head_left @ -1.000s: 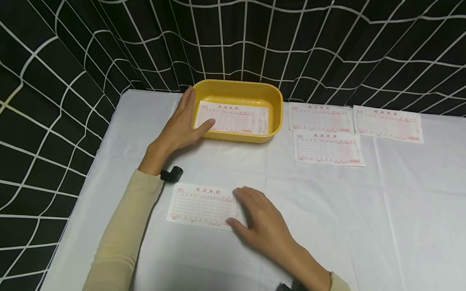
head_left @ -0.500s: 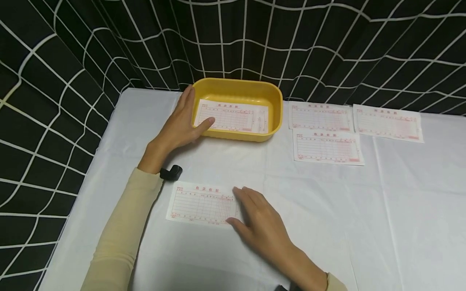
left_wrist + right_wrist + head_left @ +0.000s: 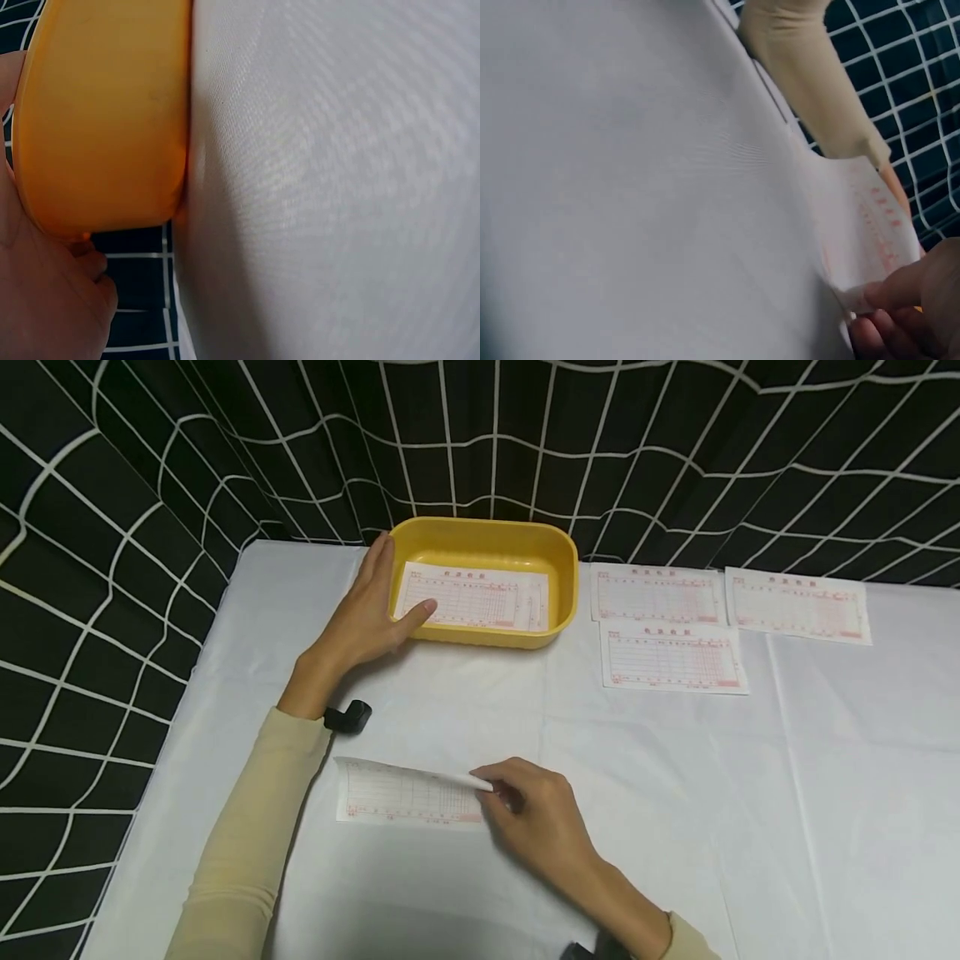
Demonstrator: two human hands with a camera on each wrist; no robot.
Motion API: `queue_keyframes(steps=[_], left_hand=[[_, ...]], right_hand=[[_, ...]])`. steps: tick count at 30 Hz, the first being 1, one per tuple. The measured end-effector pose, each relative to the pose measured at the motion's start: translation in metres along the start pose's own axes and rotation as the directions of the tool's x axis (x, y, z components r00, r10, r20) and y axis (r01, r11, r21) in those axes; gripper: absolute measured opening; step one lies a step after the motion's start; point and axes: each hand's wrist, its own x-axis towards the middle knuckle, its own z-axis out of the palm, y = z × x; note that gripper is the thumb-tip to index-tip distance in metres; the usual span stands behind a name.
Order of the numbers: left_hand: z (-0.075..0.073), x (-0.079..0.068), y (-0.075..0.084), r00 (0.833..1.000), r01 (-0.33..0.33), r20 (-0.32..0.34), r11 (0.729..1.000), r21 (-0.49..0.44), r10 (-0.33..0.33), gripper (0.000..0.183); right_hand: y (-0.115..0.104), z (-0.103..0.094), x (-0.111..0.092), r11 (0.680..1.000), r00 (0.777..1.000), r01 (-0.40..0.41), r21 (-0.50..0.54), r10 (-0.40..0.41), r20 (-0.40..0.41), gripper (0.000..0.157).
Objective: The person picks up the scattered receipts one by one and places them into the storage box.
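A yellow plastic basin [image 3: 487,637] stands at the back of the table. My left hand [image 3: 362,614] holds its left end, thumb over the front rim and fingers along the outside. Inside the basin lie overlapping printed receipt slips [image 3: 461,597]. Nearer to me is another receipt slip [image 3: 408,799], its far edge bent up off the cloth. My right hand [image 3: 542,818] pinches the right end of that slip between thumb and fingers. In the right wrist view the slip [image 3: 862,217] curves upward from the fingertips.
To the right of the basin, three more receipt slips [image 3: 673,656] lie flat, two at the back and one in front. White cloth [image 3: 637,810] covers the table. A black curtain with a white grid [image 3: 480,443] hangs behind and at the left.
My right hand's fingers have curled in and pinched the near slip, whose far edge has risen. The left hand stays on the basin. The whole head view has shifted slightly.
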Motion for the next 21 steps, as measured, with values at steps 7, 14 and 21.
queue_keyframes(steps=[7, 14, 21], left_hand=[[0.001, 0.001, 0.002, 1.0, -0.018, -0.004, 1.0, -0.005, 0.018, 0.109], [0.001, -0.001, 0.002, 1.0, -0.023, -0.004, 1.0, 0.0, 0.023, 0.109], [0.0, -0.001, 0.002, 1.0, -0.019, -0.011, 1.0, 0.0, 0.019, 0.108]], right_hand=[[0.003, -0.011, 0.005, 0.98, 0.996, -0.089, 0.178, 0.084, 0.036, 0.019], [0.006, -0.03, 0.017, 0.953, 0.983, -0.179, 0.244, 0.164, 0.081, 0.014], [0.011, -0.058, 0.037, 0.942, 0.972, -0.232, 0.244, 0.218, 0.083, 0.01]])
